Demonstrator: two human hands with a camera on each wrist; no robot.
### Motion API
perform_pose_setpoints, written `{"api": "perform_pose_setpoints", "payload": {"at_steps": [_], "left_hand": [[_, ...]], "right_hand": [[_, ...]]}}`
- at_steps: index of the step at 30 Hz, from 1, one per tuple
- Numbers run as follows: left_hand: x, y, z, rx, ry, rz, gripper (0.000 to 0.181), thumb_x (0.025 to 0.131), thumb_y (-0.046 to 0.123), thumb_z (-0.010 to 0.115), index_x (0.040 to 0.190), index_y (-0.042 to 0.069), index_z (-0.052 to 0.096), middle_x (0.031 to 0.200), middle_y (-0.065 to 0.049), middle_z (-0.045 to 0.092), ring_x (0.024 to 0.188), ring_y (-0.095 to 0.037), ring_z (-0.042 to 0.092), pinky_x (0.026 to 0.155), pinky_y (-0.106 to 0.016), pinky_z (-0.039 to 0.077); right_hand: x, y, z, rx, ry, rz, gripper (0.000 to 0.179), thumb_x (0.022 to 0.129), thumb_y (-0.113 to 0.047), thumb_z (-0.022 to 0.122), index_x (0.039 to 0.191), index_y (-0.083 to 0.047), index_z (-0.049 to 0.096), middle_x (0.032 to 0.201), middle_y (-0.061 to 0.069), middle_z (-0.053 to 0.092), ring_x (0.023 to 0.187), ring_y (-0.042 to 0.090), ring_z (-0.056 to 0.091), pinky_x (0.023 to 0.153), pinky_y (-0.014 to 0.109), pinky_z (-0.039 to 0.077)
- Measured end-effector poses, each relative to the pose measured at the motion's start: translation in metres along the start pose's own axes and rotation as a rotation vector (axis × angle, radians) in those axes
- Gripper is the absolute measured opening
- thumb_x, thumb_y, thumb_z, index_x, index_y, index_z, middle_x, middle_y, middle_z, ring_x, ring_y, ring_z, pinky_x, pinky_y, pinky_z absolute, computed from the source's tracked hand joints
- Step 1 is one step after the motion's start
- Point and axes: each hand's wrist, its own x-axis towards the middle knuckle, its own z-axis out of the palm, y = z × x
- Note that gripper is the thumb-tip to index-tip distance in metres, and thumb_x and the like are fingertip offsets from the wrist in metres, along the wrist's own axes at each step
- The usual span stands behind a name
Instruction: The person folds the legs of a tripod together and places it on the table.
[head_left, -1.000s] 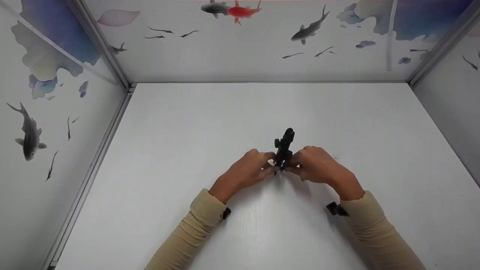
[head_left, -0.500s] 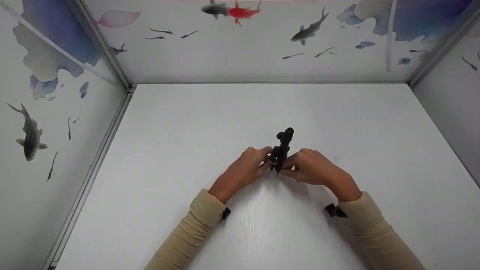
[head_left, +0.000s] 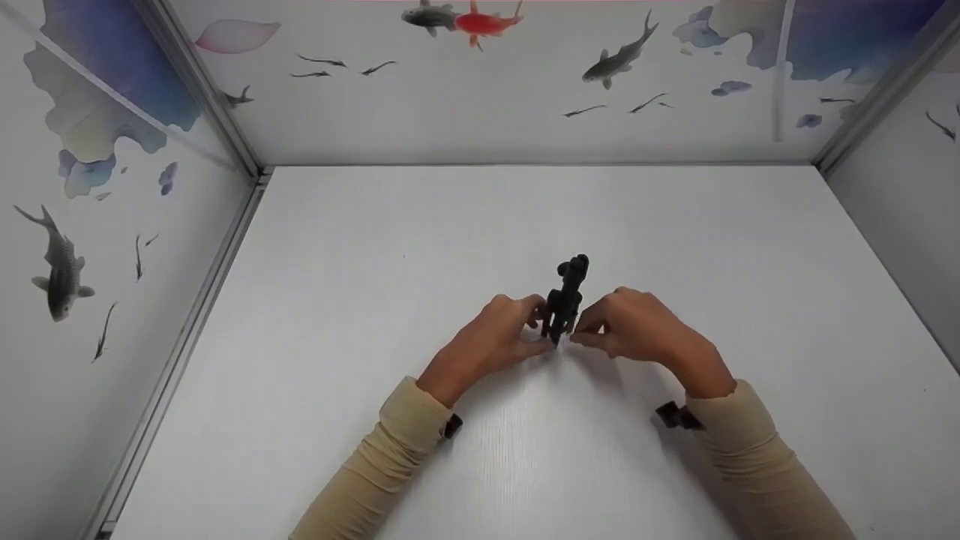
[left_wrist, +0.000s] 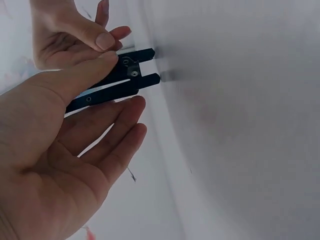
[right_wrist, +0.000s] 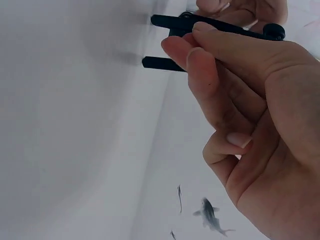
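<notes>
Both hands hold a small black two-legged folding stand over the table; side knobs and a rounded far end show. In the left wrist view, its parallel prongs, metal bracket and screw are visible. My left hand pinches it, thumb pressed on one face and fingers along the other side. My right hand is at the right side near the close end. There, its thumb lies along one bar with bent fingertips beside it, which hide part of the bracket.
A white table lies under both hands. White panels painted with fish enclose the back and sides, joined by metal rails. A small black camera sits at the left cuff, another dark one at the right cuff.
The stand has turned slightly, and its side knob shows farther up. My right hand has moved in against it, then drawn back a little to the right. The left hand keeps its hold.
</notes>
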Motion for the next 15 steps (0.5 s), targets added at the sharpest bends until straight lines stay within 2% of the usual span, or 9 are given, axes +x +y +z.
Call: {"api": "perform_pose_setpoints", "payload": {"at_steps": [2,5,10,15], "left_hand": [[-0.0003,0.0016,0.0016,0.013,0.002,-0.023,0.04,0.096,0.034,0.085,0.125,0.009,0.073,0.113,-0.008,0.081,0.106,-0.021,0.077,0.088,-0.031,0.062],[-0.0006,0.0029,0.0049,0.028,0.022,-0.021,0.039,0.097,0.04,0.083,0.121,0.01,0.075,0.11,-0.007,0.082,0.102,-0.019,0.078,0.085,-0.029,0.062],[-0.0014,0.0044,0.0073,0.025,0.054,0.009,0.029,0.101,0.034,0.08,0.117,0.01,0.078,0.105,-0.006,0.084,0.096,-0.017,0.08,0.078,-0.026,0.061],[-0.0016,0.004,0.0069,0.047,0.057,0.002,0.03,0.102,0.037,0.078,0.117,0.011,0.079,0.099,-0.005,0.082,0.092,-0.018,0.072,0.076,-0.026,0.056]], "right_hand": [[-0.0014,0.0032,-0.0024,-0.032,0.039,0.029,0.005,0.096,-0.02,0.084,0.098,-0.02,0.089,0.084,-0.011,0.082,0.065,0.0,0.065,0.059,0.026,0.052],[-0.0014,0.0057,-0.0024,-0.043,0.083,0.054,0.006,0.097,-0.022,0.084,0.1,-0.02,0.089,0.085,-0.011,0.083,0.065,0.001,0.063,0.058,0.026,0.05],[0.0011,0.005,0.003,0.047,0.076,0.04,0.009,0.1,-0.022,0.08,0.105,-0.019,0.088,0.079,-0.004,0.082,0.053,0.003,0.064,0.056,0.025,0.05],[0.0027,0.0026,0.0066,0.077,0.084,0.015,0.011,0.102,-0.021,0.077,0.106,-0.017,0.086,0.076,-0.002,0.081,0.05,0.004,0.066,0.057,0.024,0.05]]}}
